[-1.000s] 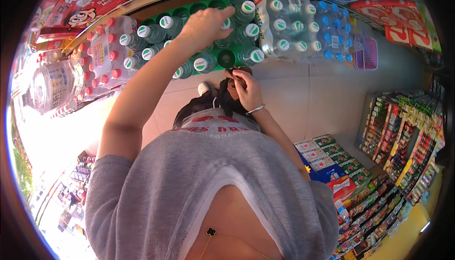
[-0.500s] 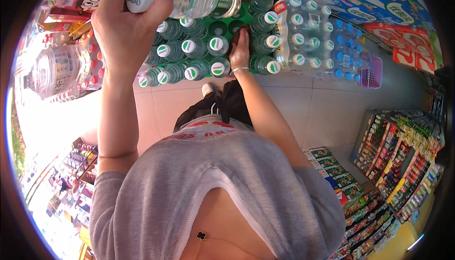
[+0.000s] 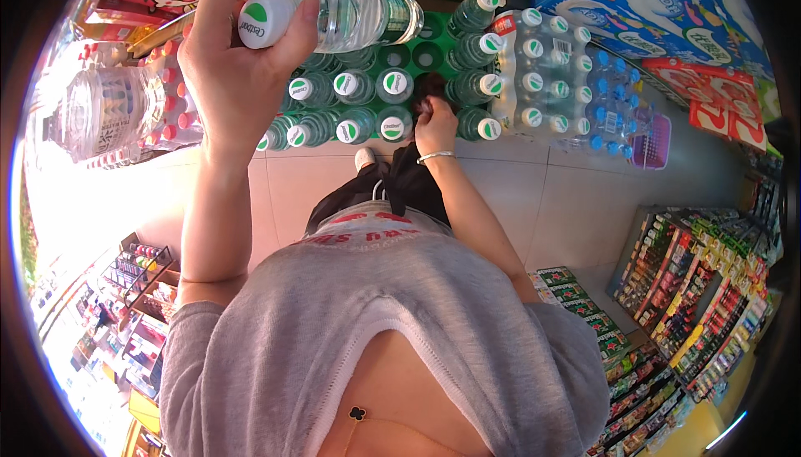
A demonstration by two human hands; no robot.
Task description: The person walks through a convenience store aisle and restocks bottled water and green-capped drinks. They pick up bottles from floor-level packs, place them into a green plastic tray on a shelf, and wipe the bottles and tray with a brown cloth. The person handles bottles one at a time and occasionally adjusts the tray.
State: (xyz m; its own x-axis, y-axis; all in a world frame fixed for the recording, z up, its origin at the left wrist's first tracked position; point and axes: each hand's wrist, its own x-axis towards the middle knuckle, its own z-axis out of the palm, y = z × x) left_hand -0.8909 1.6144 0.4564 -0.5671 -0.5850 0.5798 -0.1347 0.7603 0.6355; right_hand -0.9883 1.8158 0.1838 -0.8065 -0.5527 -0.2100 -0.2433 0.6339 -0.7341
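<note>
My left hand point(image 3: 234, 57) is raised close to the camera and grips a clear water bottle point(image 3: 350, 17) with a white and green cap, held sideways. My right hand point(image 3: 434, 115) reaches down into a green crate point(image 3: 425, 48) on the floor, touching a dark thing among upright bottles point(image 3: 359, 107) with white and green caps; what it holds is unclear. A silver bracelet sits on the right wrist.
Shrink-wrapped packs of blue-capped bottles point(image 3: 576, 82) lie right of the crate, red-capped packs point(image 3: 167, 98) and a large water jug point(image 3: 100, 111) to the left. Blue cartons point(image 3: 659, 7) stand behind. Shelves of snacks point(image 3: 701, 290) line the right, more shelves point(image 3: 125, 290) at lower left.
My left hand lifted a bottle out of the crate and brought it up toward the camera. My right hand moved slightly deeper into the crate.
</note>
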